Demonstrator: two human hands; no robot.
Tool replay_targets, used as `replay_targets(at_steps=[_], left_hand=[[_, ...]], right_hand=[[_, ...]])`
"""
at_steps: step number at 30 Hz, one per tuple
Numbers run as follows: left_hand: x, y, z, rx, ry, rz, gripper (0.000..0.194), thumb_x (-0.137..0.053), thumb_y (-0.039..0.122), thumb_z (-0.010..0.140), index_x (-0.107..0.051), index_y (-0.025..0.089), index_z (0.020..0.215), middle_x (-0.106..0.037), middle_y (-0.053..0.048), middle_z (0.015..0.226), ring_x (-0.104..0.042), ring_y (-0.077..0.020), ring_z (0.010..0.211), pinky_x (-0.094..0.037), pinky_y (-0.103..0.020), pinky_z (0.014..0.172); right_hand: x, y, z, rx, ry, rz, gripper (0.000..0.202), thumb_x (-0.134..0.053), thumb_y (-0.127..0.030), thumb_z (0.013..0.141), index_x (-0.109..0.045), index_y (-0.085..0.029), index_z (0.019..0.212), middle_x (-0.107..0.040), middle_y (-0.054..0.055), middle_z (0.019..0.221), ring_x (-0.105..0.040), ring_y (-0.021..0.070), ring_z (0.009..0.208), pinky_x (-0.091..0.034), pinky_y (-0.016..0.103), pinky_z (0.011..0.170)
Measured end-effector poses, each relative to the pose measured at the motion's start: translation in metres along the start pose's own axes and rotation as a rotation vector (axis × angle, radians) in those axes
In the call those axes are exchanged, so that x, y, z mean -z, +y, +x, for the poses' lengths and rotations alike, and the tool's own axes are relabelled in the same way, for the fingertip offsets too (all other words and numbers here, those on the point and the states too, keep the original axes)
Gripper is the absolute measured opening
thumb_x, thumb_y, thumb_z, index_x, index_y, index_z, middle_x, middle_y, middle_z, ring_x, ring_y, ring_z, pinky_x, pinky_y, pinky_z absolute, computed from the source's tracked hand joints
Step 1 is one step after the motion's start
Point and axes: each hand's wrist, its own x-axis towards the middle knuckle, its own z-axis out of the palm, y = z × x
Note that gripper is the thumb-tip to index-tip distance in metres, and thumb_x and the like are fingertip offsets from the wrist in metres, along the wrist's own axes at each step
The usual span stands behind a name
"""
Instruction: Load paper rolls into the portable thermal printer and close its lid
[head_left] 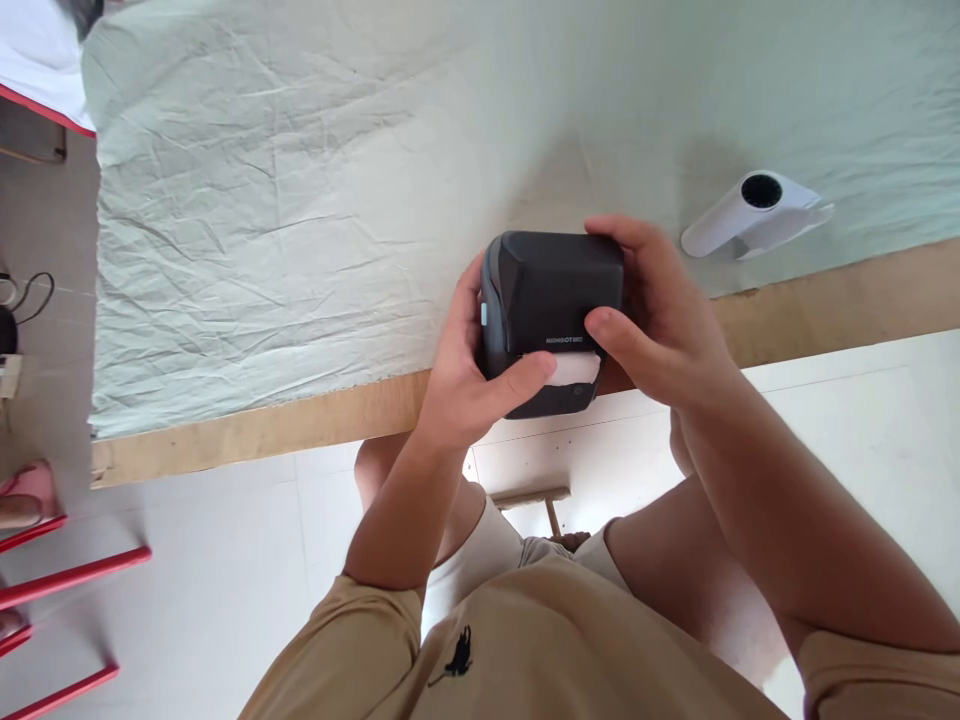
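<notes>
Between both my hands is a dark label printer [566, 285], held at the front edge of the table. A short strip of white paper [576, 369] sticks out of the slot below its printed lettering. My left hand [480, 380] is wrapped round the printer's left side, the thumb lying at the paper strip. My right hand [660, 320] grips the right side, its thumb on the dark top cover and a finger over the far right corner. The fingers beneath the printer are hidden.
A white paper roll [724, 220] with a loose end stands on the table at the right. Pale green cloth [300, 200] covers the table, with a bare wooden edge [262, 430] in front. Red stool legs [75, 578] and part of another person's foot [22, 510] show at the lower left.
</notes>
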Motion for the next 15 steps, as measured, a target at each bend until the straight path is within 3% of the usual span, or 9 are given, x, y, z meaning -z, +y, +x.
replay_targets(at_steps=[3, 7, 11, 15], left_hand=[[-0.006, 0.009, -0.002, 0.073, 0.033, -0.024, 0.068, -0.087, 0.067, 0.088, -0.065, 0.031, 0.142, -0.079, -0.009, 0.133, -0.081, -0.0348, 0.123, -0.071, -0.048, 0.099], [-0.013, 0.019, -0.003, 0.134, 0.079, -0.051, 0.055, -0.086, 0.060, 0.093, -0.070, 0.031, 0.136, -0.082, -0.006, 0.119, -0.083, -0.0302, 0.108, -0.071, -0.043, 0.087], [-0.015, 0.021, -0.002, 0.148, 0.093, -0.064, 0.057, -0.087, 0.060, 0.092, -0.070, 0.031, 0.138, -0.083, -0.007, 0.123, -0.083, -0.0326, 0.116, -0.071, -0.043, 0.090], [-0.018, 0.022, 0.001, 0.124, 0.101, -0.132, 0.050, -0.073, 0.068, 0.101, -0.074, 0.030, 0.134, -0.082, -0.007, 0.133, -0.073, -0.0360, 0.146, -0.070, -0.047, 0.108]], right_hand=[[0.000, 0.003, 0.002, -0.013, -0.028, 0.048, 0.069, -0.066, -0.073, 0.102, -0.051, -0.035, 0.157, -0.074, 0.007, 0.130, -0.076, 0.0262, 0.101, -0.068, 0.042, 0.079], [-0.001, 0.003, 0.004, -0.044, -0.015, 0.046, 0.065, -0.074, -0.059, 0.098, -0.054, -0.032, 0.154, -0.074, 0.006, 0.128, -0.076, 0.0226, 0.094, -0.069, 0.039, 0.075], [-0.004, 0.004, 0.003, -0.017, 0.017, 0.028, 0.063, -0.073, -0.055, 0.099, -0.055, -0.032, 0.155, -0.074, 0.006, 0.128, -0.075, 0.0217, 0.094, -0.069, 0.039, 0.076], [-0.003, 0.005, 0.001, -0.011, 0.019, 0.047, 0.064, -0.071, -0.056, 0.100, -0.054, -0.032, 0.157, -0.074, 0.005, 0.130, -0.076, 0.0220, 0.098, -0.069, 0.038, 0.079]])
